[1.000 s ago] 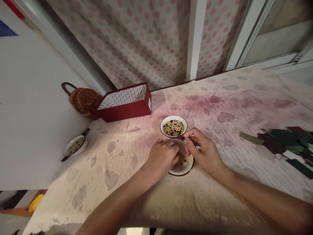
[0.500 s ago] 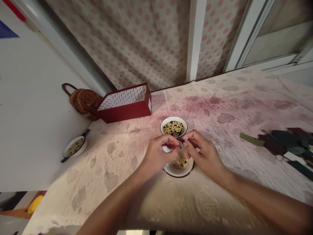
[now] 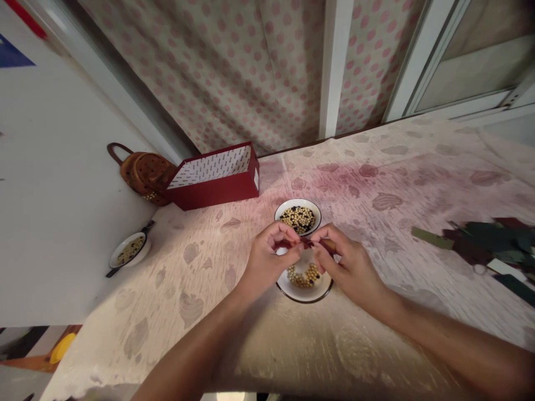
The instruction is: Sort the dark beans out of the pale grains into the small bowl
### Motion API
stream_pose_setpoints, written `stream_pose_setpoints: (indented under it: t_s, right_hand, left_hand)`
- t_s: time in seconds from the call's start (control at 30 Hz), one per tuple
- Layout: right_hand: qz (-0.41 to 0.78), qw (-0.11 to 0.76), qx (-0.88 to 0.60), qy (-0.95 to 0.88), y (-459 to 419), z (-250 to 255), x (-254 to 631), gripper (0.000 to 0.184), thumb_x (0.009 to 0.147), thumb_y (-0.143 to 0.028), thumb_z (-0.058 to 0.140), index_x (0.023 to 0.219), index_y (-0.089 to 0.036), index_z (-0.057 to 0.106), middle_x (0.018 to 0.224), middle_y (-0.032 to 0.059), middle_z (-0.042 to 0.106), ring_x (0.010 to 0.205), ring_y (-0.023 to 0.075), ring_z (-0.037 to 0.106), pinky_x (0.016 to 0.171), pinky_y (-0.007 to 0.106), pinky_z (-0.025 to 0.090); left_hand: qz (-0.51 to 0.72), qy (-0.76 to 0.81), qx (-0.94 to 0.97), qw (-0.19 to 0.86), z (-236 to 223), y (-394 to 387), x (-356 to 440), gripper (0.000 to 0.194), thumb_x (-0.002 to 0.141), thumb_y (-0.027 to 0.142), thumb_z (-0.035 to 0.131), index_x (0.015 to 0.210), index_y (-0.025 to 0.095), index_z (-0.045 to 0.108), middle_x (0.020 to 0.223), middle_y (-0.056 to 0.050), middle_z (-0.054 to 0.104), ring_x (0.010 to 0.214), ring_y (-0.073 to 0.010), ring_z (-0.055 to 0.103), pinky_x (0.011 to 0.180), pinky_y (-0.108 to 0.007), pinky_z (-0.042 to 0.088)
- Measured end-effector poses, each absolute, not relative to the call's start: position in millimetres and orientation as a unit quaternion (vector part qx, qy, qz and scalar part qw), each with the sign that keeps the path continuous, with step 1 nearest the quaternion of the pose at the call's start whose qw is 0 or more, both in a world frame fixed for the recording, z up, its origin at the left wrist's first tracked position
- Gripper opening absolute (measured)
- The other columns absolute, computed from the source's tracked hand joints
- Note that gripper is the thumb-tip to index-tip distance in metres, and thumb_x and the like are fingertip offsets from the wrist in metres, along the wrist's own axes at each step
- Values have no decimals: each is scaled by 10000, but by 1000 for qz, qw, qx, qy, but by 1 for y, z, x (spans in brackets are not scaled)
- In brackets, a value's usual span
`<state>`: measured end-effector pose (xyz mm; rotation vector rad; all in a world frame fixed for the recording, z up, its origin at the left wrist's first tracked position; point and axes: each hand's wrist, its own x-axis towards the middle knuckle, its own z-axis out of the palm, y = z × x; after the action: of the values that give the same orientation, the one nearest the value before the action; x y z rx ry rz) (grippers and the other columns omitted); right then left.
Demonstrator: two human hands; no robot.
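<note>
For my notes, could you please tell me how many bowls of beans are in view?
3: the far bowl, the near bowl under the left hand and right hand, and the side bowl beside the red box.

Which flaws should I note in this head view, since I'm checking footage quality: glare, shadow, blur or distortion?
In the head view, a dim brownish shadow lies over the near part of the tablecloth; the wide lens makes the white post slant; the small red item between the left hand and right hand looks soft, too small to make out sharply.
</note>
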<state>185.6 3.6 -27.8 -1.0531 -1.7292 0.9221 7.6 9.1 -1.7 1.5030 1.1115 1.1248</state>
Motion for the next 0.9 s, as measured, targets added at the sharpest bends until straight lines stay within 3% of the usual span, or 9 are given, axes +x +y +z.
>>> stream_pose_setpoints:
  t_s: [0.43,0.63,0.77,0.9]
  right_hand:
    - [345,434,-441,-706,6,-29,186,53,964,-251,487,914,-236,499,548,-80,505,476,107,469,491,236,346]
    - [339,439,-457,-695,7,-30,187,56,971,-269,491,931,-233,507,569,-69,528,501,116,507,516,245,371]
    - [341,453,-457,-685,9,-27,187,67,968,-273,492,914,-234,499,562,-72,516,497,116,497,507,242,366]
    - [347,455,-460,-679,9,-26,188,73,969,-277,497,907,-237,493,554,-76,519,494,114,504,504,239,364]
  left_hand:
    - [484,455,602,444,-8,18,7,168,835,248,700,909,184,563,838,-5,654,779,-113,639,744,-241,531]
    - [475,488,641,354,-20,41,3,84,895,237,642,944,173,665,968,-51,729,908,-153,696,798,-265,564]
    - [437,486,703,281,-21,41,0,171,909,178,631,1054,205,719,1075,-47,758,1003,-176,702,915,-332,557]
    - [337,472,792,189,-9,23,2,136,895,129,633,930,219,728,966,-23,756,951,-191,681,865,-342,533]
